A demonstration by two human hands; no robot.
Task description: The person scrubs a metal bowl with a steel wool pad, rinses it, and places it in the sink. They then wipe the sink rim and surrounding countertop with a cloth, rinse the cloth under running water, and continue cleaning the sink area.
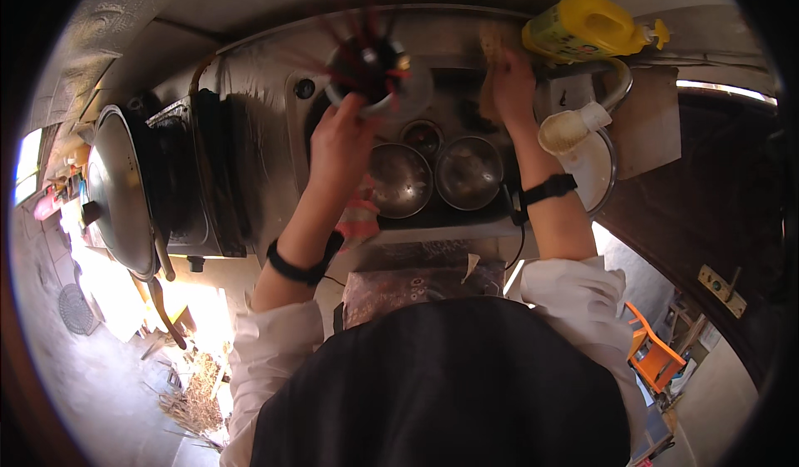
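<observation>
My left hand (pixel 342 136) grips the near rim of a round utensil holder (pixel 399 102) above the left side of the sink. Red and dark sticks, apparently chopsticks (pixel 371 27), fan out of it, blurred by motion. Toward the back right of the sink, my right hand (pixel 515 86) is closed around a tan object (pixel 489 95); blur hides what it is. Two metal bowls, a left one (pixel 401 181) and a right one (pixel 469 173), sit side by side in the sink (pixel 437 235). Behind them shows the round drain (pixel 422 138).
A yellow pump bottle (pixel 583 27) lies or leans behind the faucet (pixel 618 86). Its cloth-covered spout (pixel 565 133) is beside my right forearm, above a white basin (pixel 593 173). A red-and-white cloth (pixel 359 220) hangs at the sink's front edge. Left stands a stove with a lidded wok (pixel 118 186).
</observation>
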